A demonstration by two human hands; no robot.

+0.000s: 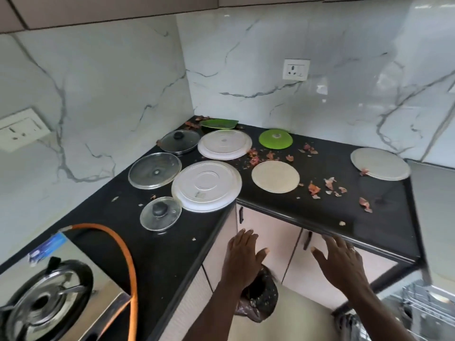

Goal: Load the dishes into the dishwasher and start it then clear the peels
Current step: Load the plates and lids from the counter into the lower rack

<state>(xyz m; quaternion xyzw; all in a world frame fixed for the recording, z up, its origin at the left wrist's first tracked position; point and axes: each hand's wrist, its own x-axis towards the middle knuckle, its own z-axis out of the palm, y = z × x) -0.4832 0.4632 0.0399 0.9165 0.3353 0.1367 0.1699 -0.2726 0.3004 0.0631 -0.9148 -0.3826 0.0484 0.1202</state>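
I have both hands out in front of the black L-shaped counter point(283, 207), below its inner corner and touching nothing. My left hand point(242, 260) is at about 6 o'clock in the view, palm down, fingers lying close together with the thumb out to the right; my right hand point(341, 263) sits at about 5 o'clock, fingers loosely spread, a ring on one of them, its fingertips just under the counter edge. The dishes are all on the counter, upside down or flat: a large white plate point(206, 185) near the corner edge, a second white plate point(224, 144) at 12 o'clock from it, a beige plate point(275, 176) to its 3 o'clock, and another pale plate point(380, 167) far out at the counter's right end. A green bowl point(275, 139) is inverted near the back wall, with a green dish point(218, 123) deeper in the corner. Three glass lids lie at 9 to 10 o'clock of the plates: a small one with a black knob point(160, 213), a wider lid point(154, 170), and a dark-looking one point(179, 141). Reddish peels point(314, 188) are scattered between the plates and along the right stretch. The dishwasher rack point(428, 306) shows at 4 o'clock, bottom right. A lined bin point(259, 301) stands on the floor between my forearms, and a gas stove point(49, 299) with an orange hose point(123, 249) fills 8 o'clock.
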